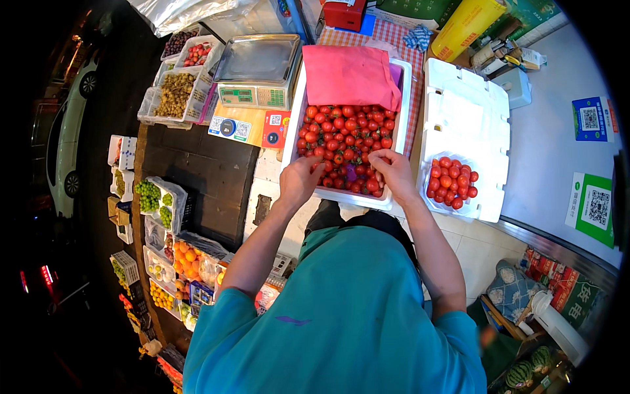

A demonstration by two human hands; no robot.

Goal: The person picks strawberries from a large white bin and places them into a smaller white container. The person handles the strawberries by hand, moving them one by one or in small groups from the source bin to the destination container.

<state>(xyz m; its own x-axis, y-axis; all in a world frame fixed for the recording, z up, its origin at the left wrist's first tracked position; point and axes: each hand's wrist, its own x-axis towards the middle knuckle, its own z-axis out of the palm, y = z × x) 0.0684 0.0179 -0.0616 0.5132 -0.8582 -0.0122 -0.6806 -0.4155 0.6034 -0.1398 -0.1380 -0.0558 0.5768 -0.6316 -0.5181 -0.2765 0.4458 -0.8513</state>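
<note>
A white foam box point(287, 131) holds several red cherry tomatoes point(338, 128), with a pink sheet point(346, 75) over its far part and some purple lining showing among the fruit. My left hand point(299, 176) is at the box's near left, fingers curled down among the tomatoes. My right hand point(392, 172) is at the near right, thumb and fingers pinched over the fruit. Whatever either hand holds is too hidden to name. To the right, a foam lid point(466, 105) bears a clear container of cherry tomatoes point(453, 180).
A metal-topped scale point(256, 65) and payment cards point(230, 128) sit left of the box. Further left are crates of grapes point(148, 197) and oranges point(187, 259). Behind are a red machine point(342, 16) and a yellow roll point(459, 29). Watermelons point(520, 374) lie low at the right. A car point(72, 131) stands outside.
</note>
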